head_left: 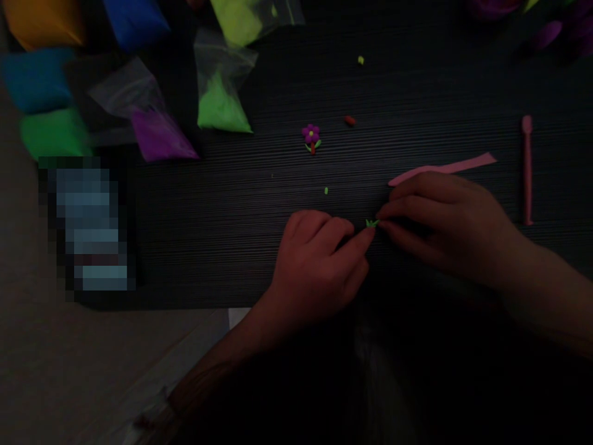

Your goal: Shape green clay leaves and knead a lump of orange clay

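Note:
A small spiky tuft of green clay (371, 224) sits between my hands near the front of the dark table. My left hand (319, 259) is curled, with the tuft at the tips of its thumb and index finger. The fingertips of my right hand (445, 222) pinch together at the tuft's right end. Just beyond the right knuckles lies a flat pink modelling tool (445, 168). Ahead of my left hand are a small green clay bit (326, 190) and a purple clay flower (311, 134) with a yellow centre, red stem and green leaves.
A red clay bit (349, 120) and a yellow one (361, 60) lie farther back. At right is a second pink tool (527, 170). Bags of purple clay (160, 136) and light green clay (222, 108) lie at left, among several others. A pixelated object (90, 222) is at the left edge.

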`<state>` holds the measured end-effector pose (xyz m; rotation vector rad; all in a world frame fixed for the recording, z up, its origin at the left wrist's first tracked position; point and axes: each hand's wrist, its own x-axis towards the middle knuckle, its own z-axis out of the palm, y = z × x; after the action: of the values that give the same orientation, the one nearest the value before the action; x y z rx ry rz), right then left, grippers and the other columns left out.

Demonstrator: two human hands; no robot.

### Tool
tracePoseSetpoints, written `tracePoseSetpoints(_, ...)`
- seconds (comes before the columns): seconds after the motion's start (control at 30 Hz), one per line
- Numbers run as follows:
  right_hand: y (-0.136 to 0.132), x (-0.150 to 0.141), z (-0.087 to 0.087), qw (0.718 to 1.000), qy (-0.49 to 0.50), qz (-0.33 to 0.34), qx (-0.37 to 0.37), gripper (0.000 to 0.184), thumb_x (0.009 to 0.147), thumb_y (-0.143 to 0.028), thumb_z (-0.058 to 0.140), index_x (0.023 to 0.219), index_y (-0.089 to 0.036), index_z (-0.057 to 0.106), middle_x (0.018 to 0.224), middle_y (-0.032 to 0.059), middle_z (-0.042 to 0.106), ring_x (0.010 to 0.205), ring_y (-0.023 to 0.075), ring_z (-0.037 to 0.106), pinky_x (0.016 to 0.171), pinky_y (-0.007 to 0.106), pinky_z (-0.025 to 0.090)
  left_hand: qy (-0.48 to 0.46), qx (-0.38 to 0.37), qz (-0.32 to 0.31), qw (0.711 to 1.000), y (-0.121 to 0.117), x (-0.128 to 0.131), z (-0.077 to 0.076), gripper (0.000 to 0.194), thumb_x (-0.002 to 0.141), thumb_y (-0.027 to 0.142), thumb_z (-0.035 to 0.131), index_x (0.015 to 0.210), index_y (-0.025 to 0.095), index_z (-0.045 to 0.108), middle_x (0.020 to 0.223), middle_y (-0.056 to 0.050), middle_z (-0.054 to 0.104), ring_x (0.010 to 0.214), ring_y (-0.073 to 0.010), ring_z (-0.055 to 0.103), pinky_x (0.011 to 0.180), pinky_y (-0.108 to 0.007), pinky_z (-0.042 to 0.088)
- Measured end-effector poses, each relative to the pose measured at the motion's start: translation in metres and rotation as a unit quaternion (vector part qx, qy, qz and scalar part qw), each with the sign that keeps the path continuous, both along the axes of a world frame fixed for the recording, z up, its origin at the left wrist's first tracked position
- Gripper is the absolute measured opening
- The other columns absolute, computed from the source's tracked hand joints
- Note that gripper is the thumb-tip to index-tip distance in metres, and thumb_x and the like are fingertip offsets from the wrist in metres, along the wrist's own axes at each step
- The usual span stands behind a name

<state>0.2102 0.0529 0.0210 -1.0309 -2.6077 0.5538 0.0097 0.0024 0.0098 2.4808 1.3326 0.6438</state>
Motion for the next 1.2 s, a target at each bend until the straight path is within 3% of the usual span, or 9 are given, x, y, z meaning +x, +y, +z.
tracePoseSetpoints(0.6, -0.0019, 0.0036, 0.0002, 1.000, 0.027, -0.001, -0.010, 0.020, 0.080, -0.023, 0.050, 0.096, -0.020, 0.061, 0.094, 0.0068, 0.059, 0.091, 0.0210, 0.055, 0.075, 0.035, 0.045, 0.057, 0.026, 0.007, 0.998, -0.0020, 0.0035, 0.0025, 0.028, 0.078, 0.021, 0.051, 0.104, 0.022, 0.061, 0.079, -0.004, 0.058, 0.078, -0.0178, 0.046, 0.072, -0.036, 0.036)
tracePoseSetpoints(0.73, -0.0042, 0.0063, 0.0004, 0.999, 0.031, 0.033, 0.011, 0.023, 0.079, -0.023, 0.051, 0.100, -0.023, 0.062, 0.094, 0.0050, 0.058, 0.090, 0.0211, 0.054, 0.075, 0.035, 0.044, 0.053, 0.024, 0.003, 0.998, -0.0015, 0.0034, 0.0021, 0.028, 0.078, 0.020, 0.051, 0.104, 0.020, 0.060, 0.078, -0.003, 0.058, 0.077, -0.0176, 0.046, 0.072, -0.035, 0.036)
tracePoseSetpoints(0.87, -0.0047, 0.0056, -0.0015, 1.000, 0.013, 0.018, -0.010, 0.022, 0.079, -0.024, 0.050, 0.097, -0.025, 0.063, 0.096, 0.0043, 0.059, 0.091, 0.0229, 0.054, 0.076, 0.037, 0.043, 0.044, 0.017, 0.000, 0.999, -0.0014, 0.0025, 0.0015, 0.028, 0.078, 0.020, 0.050, 0.104, 0.021, 0.060, 0.079, -0.003, 0.058, 0.079, -0.0175, 0.046, 0.073, -0.036, 0.036)
tracePoseSetpoints(1.1, -0.0037, 0.0044, -0.0042, 0.999, 0.003, 0.034, 0.040, 0.023, 0.077, -0.021, 0.053, 0.097, -0.018, 0.063, 0.094, 0.0078, 0.058, 0.090, 0.0221, 0.054, 0.074, 0.036, 0.044, 0.010, 0.016, -0.009, 1.000, -0.0026, 0.0005, 0.0007, 0.028, 0.077, 0.019, 0.049, 0.103, 0.021, 0.060, 0.079, -0.003, 0.058, 0.078, -0.0166, 0.047, 0.074, -0.035, 0.037)
tracePoseSetpoints(1.2, -0.0038, 0.0048, -0.0022, 0.999, 0.021, 0.027, 0.026, 0.024, 0.077, -0.019, 0.054, 0.099, -0.017, 0.062, 0.095, 0.0079, 0.058, 0.093, 0.0213, 0.054, 0.077, 0.035, 0.045, -0.003, 0.012, -0.005, 1.000, -0.0033, 0.0003, 0.0009, 0.025, 0.077, 0.019, 0.049, 0.098, 0.020, 0.061, 0.079, -0.003, 0.058, 0.078, -0.0163, 0.048, 0.075, -0.036, 0.037)
